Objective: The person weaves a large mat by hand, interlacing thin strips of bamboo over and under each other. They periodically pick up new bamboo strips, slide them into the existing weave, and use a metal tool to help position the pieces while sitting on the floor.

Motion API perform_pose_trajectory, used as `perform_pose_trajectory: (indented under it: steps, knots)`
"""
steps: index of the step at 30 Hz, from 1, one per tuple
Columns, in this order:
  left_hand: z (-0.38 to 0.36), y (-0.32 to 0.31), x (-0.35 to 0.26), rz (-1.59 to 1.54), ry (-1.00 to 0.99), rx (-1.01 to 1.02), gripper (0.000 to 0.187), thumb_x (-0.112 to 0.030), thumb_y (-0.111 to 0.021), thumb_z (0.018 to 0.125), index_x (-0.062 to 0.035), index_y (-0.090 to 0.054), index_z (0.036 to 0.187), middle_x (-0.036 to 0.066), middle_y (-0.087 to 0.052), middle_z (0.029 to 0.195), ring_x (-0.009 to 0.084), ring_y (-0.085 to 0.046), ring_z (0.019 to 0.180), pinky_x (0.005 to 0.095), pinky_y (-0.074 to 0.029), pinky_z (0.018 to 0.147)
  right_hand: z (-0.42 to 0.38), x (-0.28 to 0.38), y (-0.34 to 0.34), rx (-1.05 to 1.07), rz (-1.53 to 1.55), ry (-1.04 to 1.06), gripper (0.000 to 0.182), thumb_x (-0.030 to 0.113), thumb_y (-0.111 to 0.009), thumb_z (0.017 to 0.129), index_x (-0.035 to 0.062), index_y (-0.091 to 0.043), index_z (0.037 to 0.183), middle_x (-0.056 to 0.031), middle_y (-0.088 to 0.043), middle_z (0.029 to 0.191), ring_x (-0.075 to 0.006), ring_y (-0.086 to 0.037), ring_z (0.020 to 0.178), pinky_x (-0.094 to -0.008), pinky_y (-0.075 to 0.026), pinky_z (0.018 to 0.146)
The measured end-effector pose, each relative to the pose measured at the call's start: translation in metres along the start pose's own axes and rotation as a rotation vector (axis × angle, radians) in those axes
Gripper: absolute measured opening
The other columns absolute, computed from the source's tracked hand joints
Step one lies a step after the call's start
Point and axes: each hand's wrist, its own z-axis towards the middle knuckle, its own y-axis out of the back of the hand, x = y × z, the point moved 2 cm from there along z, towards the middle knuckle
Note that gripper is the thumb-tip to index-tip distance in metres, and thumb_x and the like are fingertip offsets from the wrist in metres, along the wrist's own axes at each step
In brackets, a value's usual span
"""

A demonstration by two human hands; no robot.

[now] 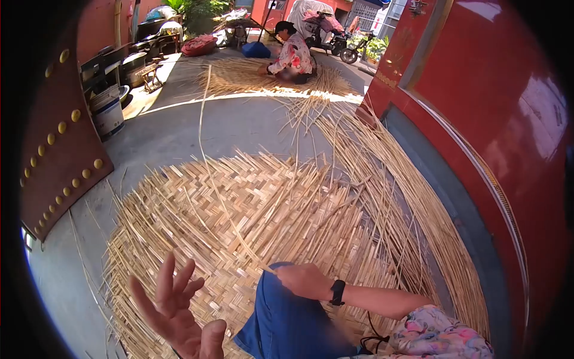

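Note:
A large herringbone mat (221,197) of pale, flat reed strips spreads over the floor in front of me, with loose ends sticking out around its edge. My right hand (306,281), with a black watch on the wrist, is closed on a long thin reed strip (242,238). That strip runs away across the mat and past its far edge. Blue cloth (275,317) lies just below my right hand. Over the near left part of the mat, my left hand (179,311) is raised, palm up and fingers spread, holding nothing.
Long bundles of loose reeds (406,179) lie along the right, beside a red door (496,119). Farther ahead a person (294,57) sits low over another spread of reeds (233,75). A white bucket (107,113) stands at left beyond a studded door (60,137).

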Motion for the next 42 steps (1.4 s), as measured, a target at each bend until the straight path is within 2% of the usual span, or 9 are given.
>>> perform_pose_trajectory:
  steps: [4,8,11,14,18,26,29,32,42]
  knots:
    - [0.015,0.013,-0.027,-0.037,-0.561,0.316,0.036,-0.014,-0.064,0.1,-0.0031,-0.061,0.135,0.015,-0.068,0.128,0.0241,-0.067,0.107,0.033,-0.052,0.089,-0.013,-0.011,-0.028,0.019,0.089,0.03,0.004,0.01,-0.057,0.093,0.0073,-0.058,0.096,-0.0073,-0.062,0.081,-0.0296,-0.065,0.078,-0.0402,-0.051,0.064]
    - [-0.044,0.006,0.075,-0.143,0.668,0.626,0.039,-0.03,-0.056,0.107,-0.001,-0.061,0.133,0.017,-0.068,0.127,0.0308,-0.064,0.115,0.0405,-0.05,0.1,-0.016,0.002,-0.026,-0.033,0.135,-0.038,0.014,0.01,-0.057,0.092,0.0104,-0.062,0.104,-0.003,-0.063,0.085,-0.0249,-0.064,0.084,-0.039,-0.05,0.074]
    - [-0.1,-0.002,0.137,-0.258,0.844,0.488,0.058,-0.047,-0.045,0.109,-0.0002,-0.052,0.143,0.016,-0.065,0.129,0.0317,-0.06,0.123,0.045,-0.046,0.106,-0.01,0.017,-0.014,0.042,-0.006,0.193,0.014,0.011,-0.055,0.093,0.0111,-0.061,0.105,-0.0027,-0.059,0.083,-0.0232,-0.062,0.082,-0.0361,-0.047,0.075]
    - [-0.087,-0.018,0.124,-0.99,0.992,0.271,0.066,-0.054,-0.043,0.107,-0.0026,-0.047,0.147,0.014,-0.067,0.122,0.0297,-0.061,0.121,0.0443,-0.045,0.107,-0.017,0.027,-0.02,0.13,-0.053,0.375,0.015,0.013,-0.053,0.094,0.0112,-0.061,0.106,-0.0034,-0.054,0.08,-0.0224,-0.06,0.079,-0.0334,-0.045,0.076]
    - [-0.071,0.002,0.138,-1.005,1.038,-0.282,0.038,-0.038,-0.045,0.11,-0.0054,-0.057,0.126,-0.003,-0.044,0.071,0.0119,-0.042,0.065,0.0288,-0.039,0.065,-0.019,0.028,-0.03,0.206,0.052,0.321,0.015,0.015,-0.052,0.096,0.0089,-0.06,0.107,-0.0055,-0.058,0.083,-0.0241,-0.062,0.084,-0.0338,-0.045,0.077]
    - [-0.03,0.057,0.103,-0.956,0.699,0.004,0.033,-0.032,-0.047,0.11,-0.0041,-0.064,0.106,0.001,-0.047,0.051,0.009,-0.038,0.041,0.0228,-0.034,0.044,-0.016,0.036,-0.012,0.442,0.094,0.313,0.017,0.011,-0.055,0.094,0.0086,-0.057,0.111,-0.0119,-0.065,0.086,-0.0342,-0.067,0.081,-0.0449,-0.052,0.068]
    - [-0.01,0.052,0.067,-0.553,0.595,0.284,0.056,-0.047,-0.058,0.103,0.0019,-0.061,0.13,0.014,-0.07,0.081,0.0179,-0.065,0.069,0.0285,-0.051,0.063,0.011,0.048,0.006,0.41,-0.199,0.31,0.033,0.008,-0.06,0.088,0.0139,-0.062,0.121,-0.006,-0.066,0.085,-0.0266,-0.069,0.076,-0.0378,-0.054,0.061]
    - [0.027,0.057,0.106,-0.54,0.465,-0.087,0.082,-0.064,-0.041,0.103,-0.0011,-0.035,0.155,0.015,-0.04,0.157,0.0273,-0.038,0.144,0.0427,-0.035,0.117,0.053,0.044,0.028,0.315,-0.139,-0.081,0.022,0.003,-0.053,0.096,0.0046,-0.053,0.118,-0.0145,-0.069,0.094,-0.0342,-0.071,0.08,-0.0414,-0.056,0.062]
    - [0.011,0.087,0.334,0.047,1.083,0.069,0.047,-0.023,-0.06,0.103,-0.0025,-0.054,0.144,0.013,-0.068,0.124,0.0204,-0.069,0.103,0.0338,-0.058,0.083,0.075,-0.03,-0.019,0.242,0.64,-0.508,0.028,0.0,-0.034,0.105,-0.0028,-0.046,0.129,-0.0176,-0.068,0.105,-0.0234,-0.073,0.09,-0.0328,-0.059,0.077]
